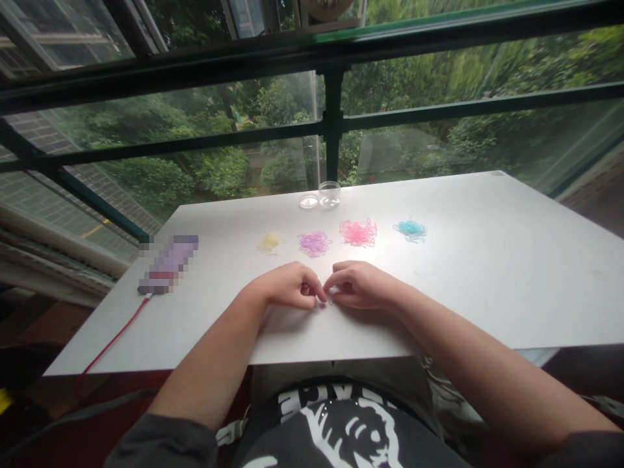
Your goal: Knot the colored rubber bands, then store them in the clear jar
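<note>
While both hands meet near the front edge of the white table [487, 279], their fingers curl down toward its top, the left hand [292, 285] pointing right and the right hand [363, 285] pointing left. Their index fingertips come close together over a faint, pale bit [330, 301] at the tabletop; it is too small and blurred to show its shape or long axis, and I cannot tell whether either hand pinches it. Beyond the hands, four loose piles of thin, looped strands form a row from left to right: the pale yellow pile [268, 243], the purple pile [314, 244], the pink pile [358, 232] and the teal pile [411, 229]. Their strands point every which way; the teal pile lies slightly longer from side to side, while the purple and pink ones are roughly round. Behind them, a clear round container [330, 195] stands beside a flat clear disc [308, 202].
</note>
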{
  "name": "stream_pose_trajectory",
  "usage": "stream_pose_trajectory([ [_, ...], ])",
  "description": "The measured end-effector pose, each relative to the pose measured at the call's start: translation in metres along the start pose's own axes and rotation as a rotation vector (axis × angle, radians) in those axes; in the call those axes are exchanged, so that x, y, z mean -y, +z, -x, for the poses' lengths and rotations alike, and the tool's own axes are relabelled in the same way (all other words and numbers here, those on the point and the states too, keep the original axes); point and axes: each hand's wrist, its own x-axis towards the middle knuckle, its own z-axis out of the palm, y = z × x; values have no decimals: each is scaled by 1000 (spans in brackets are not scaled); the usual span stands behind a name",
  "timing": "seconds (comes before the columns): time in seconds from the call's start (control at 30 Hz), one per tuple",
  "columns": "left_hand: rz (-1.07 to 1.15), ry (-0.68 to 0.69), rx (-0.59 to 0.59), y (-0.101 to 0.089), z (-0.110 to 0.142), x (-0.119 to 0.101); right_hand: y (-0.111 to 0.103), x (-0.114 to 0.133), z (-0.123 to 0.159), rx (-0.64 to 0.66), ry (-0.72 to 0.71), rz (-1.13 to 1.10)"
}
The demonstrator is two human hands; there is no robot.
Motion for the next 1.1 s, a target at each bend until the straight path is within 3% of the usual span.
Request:
stream_pose_trajectory([
  [0.43,-78,-3,-5,-5,3,2,4,-4,-1,-37,-2,25],
  [1.1,-52,-60,-64,-5,4,5,17,5,-5,-96,-196,95],
])
